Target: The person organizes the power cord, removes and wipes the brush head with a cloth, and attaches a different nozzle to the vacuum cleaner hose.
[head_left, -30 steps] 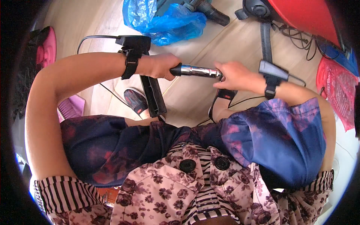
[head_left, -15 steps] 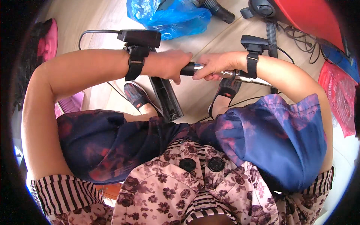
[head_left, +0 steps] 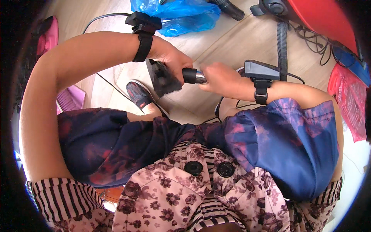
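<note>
My left hand (head_left: 172,57) is wrapped round the neck of a black vacuum cleaner floor head (head_left: 161,79). The head's dark bristly edge shows below the wrist and is tilted. A black collar (head_left: 189,75) sticks out past those fingers and meets a shiny metal vacuum tube (head_left: 200,76). Around that tube my right hand (head_left: 222,80) is closed, its back turned up, hiding the rest of the tube. Both hands are held above the floor between my knees and feet, close together but apart.
Beyond my hands lies a blue plastic bag (head_left: 189,21), with a black hose end (head_left: 230,8) beside it. At the far right stands a red vacuum cleaner body (head_left: 320,21), with a ribbed hose (head_left: 282,46) and a coiled cable (head_left: 311,40). A red plastic package (head_left: 348,98) and a purple dustpan-like item (head_left: 73,98) lie at the sides.
The floor head has rolled in my grip, from a long narrow side to its bristly face. My right wrist has turned over and dropped nearer; the tube beyond it is now hidden.
</note>
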A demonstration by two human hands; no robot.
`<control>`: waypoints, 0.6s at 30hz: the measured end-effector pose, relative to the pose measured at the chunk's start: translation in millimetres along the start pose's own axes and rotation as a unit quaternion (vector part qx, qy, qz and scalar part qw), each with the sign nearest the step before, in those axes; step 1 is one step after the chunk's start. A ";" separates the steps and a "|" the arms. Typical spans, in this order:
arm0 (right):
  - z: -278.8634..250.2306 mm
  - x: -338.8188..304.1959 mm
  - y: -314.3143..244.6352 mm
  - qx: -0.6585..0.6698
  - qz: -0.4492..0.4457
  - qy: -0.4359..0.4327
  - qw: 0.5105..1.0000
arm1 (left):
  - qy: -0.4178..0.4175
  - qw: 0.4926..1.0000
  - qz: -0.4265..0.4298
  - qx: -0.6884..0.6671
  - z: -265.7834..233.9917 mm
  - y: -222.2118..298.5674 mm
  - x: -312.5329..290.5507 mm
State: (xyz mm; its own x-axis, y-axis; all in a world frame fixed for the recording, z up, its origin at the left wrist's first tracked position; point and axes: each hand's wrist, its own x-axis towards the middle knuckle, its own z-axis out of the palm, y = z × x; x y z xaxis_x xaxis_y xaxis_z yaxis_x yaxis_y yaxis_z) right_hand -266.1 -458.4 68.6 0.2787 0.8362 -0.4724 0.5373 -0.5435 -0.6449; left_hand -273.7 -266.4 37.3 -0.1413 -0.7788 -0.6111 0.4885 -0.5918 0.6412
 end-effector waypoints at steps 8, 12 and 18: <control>-31.3 2.8 15.5 0.180 0.000 -0.202 0.963 | -0.027 0.981 0.090 -0.169 -3.7 11.0 -18.1; -61.9 14.3 7.2 0.269 0.058 -0.332 0.902 | 0.066 0.963 0.085 -0.247 -19.1 -22.5 -62.0; -89.1 23.7 27.0 0.289 0.076 -0.338 0.892 | 0.091 0.930 0.192 -0.299 -17.2 -29.2 -106.7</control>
State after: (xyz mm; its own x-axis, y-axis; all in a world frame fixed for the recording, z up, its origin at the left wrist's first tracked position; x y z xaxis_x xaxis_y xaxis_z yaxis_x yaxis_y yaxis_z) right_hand -174.1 -446.6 93.5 -0.3351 0.6200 -0.7094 -0.0213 -0.7578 -0.6522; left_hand -258.1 -162.4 75.8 0.2650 -0.8284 -0.4935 0.8719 -0.0126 0.4895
